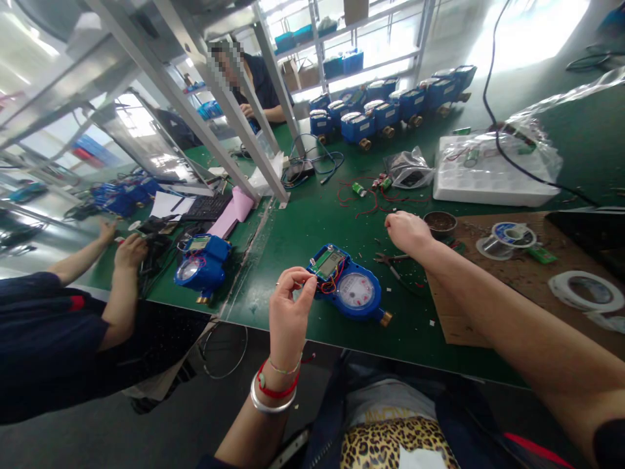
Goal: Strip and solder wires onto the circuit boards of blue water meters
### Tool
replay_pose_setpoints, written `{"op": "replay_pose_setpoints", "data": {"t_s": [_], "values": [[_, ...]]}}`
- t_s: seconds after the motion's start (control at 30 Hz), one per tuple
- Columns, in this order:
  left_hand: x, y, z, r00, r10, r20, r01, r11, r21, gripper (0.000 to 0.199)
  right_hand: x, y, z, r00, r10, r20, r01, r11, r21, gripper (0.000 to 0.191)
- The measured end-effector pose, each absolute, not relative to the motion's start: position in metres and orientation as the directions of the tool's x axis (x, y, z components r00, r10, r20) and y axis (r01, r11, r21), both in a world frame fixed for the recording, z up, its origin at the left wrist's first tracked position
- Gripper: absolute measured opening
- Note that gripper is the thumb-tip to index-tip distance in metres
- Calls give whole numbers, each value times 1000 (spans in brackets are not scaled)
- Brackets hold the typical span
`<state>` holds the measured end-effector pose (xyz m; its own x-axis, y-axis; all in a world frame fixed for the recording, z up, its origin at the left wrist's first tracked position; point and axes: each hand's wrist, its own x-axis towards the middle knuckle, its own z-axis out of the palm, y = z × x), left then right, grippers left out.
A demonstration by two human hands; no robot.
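Observation:
A blue water meter [359, 293] lies on the green table in front of me, its top box open with a circuit board and display [328, 263] and red, black and yellow wires showing. My left hand [291, 303] is at the left edge of that box, thumb and index finger pinched together; what they hold is too small to make out. My right hand [407, 231] reaches to the table beside a small round tin [441, 223], its fingers bent downward and their tips hard to see. Pliers [390, 260] lie just below my right hand.
A second blue meter [202, 264] stands at the left, near a co-worker's hands [129, 253]. A cardboard sheet [452, 306] bears a solder spool [512, 234] and a tape roll [586, 290]. Behind are a white foam tray [493, 185], red wires, metal posts and rows of meters.

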<state>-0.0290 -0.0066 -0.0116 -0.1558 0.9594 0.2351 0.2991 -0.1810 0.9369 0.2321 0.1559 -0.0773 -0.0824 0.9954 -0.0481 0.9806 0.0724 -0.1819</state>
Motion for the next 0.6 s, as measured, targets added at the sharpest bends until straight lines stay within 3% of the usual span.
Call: {"op": "replay_pose_setpoints", "data": {"t_s": [0.13,0.33,0.6], "values": [[-31,-7,-14,-127,964,235,305,-188,934,11,242,160,-75,-71,990,-120,991,57,-118,36],[-30,-5,-16,-123,959,256,307,-209,929,12,242,161,-81,-77,981,-180,995,63,-82,28],[-30,-8,-15,-145,963,227,328,-169,929,13,234,142,-60,-79,997,21,991,81,-110,28]]}}
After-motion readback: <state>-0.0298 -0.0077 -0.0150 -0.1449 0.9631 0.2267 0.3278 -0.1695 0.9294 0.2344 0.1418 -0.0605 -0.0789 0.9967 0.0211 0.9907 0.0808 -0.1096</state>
